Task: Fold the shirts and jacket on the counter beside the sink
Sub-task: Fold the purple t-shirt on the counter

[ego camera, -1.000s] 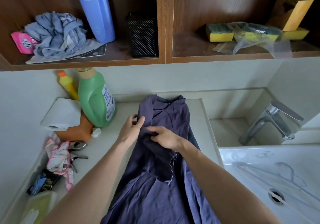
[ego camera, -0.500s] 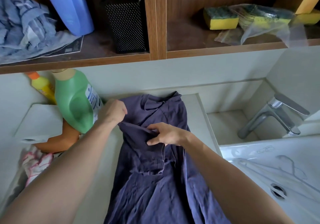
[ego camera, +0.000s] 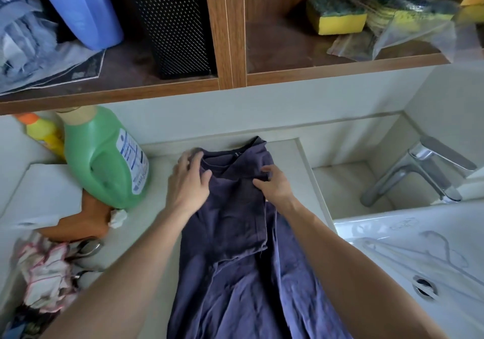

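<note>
The dark purple cloth shirt (ego camera: 235, 273) lies lengthwise on the pale stone counter (ego camera: 141, 228), collar at the far end against the back wall and hem running off the near edge of view. One side panel is already folded over the centre, so the fold appears partly made. The left hand (ego camera: 188, 181) rests on the left shoulder of the shirt beside the collar, fingers extended and spread on the cloth; the view is slightly blurred there, and no grasp is evident. The right hand (ego camera: 275, 188) is at the right shoulder, fingers curled and pinching a ridge of cloth. The white ceramic sink (ego camera: 353, 227) with its chrome lever tap (ego camera: 419, 171) lies just right of the shirt; the green plastic detergent bottle (ego camera: 104, 160) stands just left of the left hand. Hazards, as judged: the counter strip is narrow, so pulling the right panel outward could drop cloth over the rim into the sink. Releasing the pinch before the cloth is flat could let the folded panel spring open. A wide sweep of the left hand could topple the bottle.
</note>
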{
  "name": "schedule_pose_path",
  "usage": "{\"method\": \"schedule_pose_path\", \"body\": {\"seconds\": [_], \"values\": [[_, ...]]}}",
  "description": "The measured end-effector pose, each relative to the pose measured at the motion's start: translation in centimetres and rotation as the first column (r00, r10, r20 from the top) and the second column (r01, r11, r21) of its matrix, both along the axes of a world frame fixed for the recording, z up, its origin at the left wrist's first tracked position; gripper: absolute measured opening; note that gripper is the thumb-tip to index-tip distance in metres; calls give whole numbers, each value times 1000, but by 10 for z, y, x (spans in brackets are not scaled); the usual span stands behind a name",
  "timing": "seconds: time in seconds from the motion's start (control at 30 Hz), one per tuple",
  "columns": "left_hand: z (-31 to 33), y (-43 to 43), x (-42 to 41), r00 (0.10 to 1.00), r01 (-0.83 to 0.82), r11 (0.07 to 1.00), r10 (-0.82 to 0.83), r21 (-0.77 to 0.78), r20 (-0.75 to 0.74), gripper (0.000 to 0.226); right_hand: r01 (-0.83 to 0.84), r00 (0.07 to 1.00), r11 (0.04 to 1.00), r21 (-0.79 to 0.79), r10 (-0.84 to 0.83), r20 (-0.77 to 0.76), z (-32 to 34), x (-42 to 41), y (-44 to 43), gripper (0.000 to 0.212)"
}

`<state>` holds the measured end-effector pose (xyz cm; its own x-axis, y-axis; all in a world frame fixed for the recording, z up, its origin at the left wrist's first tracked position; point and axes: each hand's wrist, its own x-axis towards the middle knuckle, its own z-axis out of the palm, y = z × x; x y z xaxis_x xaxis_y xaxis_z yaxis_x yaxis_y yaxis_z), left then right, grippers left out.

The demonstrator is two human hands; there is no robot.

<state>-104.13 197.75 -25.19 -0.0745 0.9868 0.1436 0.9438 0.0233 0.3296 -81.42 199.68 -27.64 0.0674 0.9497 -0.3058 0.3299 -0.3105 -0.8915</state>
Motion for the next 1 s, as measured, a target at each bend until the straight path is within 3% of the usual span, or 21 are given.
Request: {"method": "schedule_pose_path", "body": {"seconds": [0.07, 0.17, 0.3, 0.4, 0.53, 0.6, 0.67, 0.73, 0.8, 0.87, 1.0], "values": [[-18, -29, 6, 982, 185, 976, -179, 114, -61, 50, -58, 998, 995, -86, 61, 31, -9, 2, -9, 56], [-50, -67, 7, 899, 392, 920, -388, -25, -201, 53, -197, 974, 973, -120, 208, 88, -13, 4, -20, 70], [-69, -90, 7, 891, 258, 945, -314, -203, -328, 68, -272, 934, 962, -36, 273, 231, -9, 3, -27, 73], [-63, -93, 12, 907, 184, 943, -272, -276, -322, 78, -251, 932, 968, -12, 245, 269, -7, -1, -35, 72], [-56, -120, 16, 950, 110, 959, -179, -262, -257, 77, -203, 936, 979, 32, 185, 299, -3, -4, -47, 86], [-58, -138, 18, 955, 66, 951, -148, -303, -257, 77, -259, 943, 965, -33, 260, 209, -1, 0, -60, 77], [-59, -146, 19, 969, 23, 937, -107, -349, -222, 73, -403, 903, 910, -94, 413, 122, -2, 4, -77, 54], [-54, -153, 19, 985, 29, 929, -88, -369, -146, 71, -488, 841, 871, -52, 485, 240, -3, 8, -91, 33], [-49, -169, 16, 992, 25, 937, -66, -349, -108, 75, -413, 869, 910, 10, 392, 301, -5, 11, -97, 26], [-45, -191, 10, 994, -37, 934, -2, -354, -108, 83, -300, 927, 953, 36, 283, 246, -5, 14, -102, 23], [-41, -239, 1, 983, -126, 933, 72, -337, -170, 87, -256, 951, 965, 52, 242, 192, -11, 13, -101, 23]]}}
